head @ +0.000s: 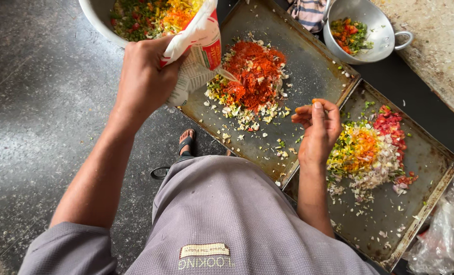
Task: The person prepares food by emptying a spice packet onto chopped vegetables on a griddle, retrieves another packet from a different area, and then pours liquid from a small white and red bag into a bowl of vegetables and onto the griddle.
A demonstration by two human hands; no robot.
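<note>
My left hand (145,76) grips a white and red plastic packet (199,48), tilted so a thin stream falls from its corner onto a heap of chopped vegetables covered in red powder (250,79). That heap lies on a dark metal tray (308,66). My right hand (317,127) hovers between the two trays with its fingers curled and stained orange, holding nothing that I can see. To its right, a second tray (431,173) carries a pile of chopped onion, green and red pieces with orange spice (369,153).
A big bowl of mixed chopped vegetables (145,18) stands at the top left. A small steel pan with handles (380,35) holds more chopped pieces at the top right, beside a striped cloth (307,12). A clear plastic bag (448,229) lies at the lower right. My sandalled foot (186,142) is on the dark speckled floor.
</note>
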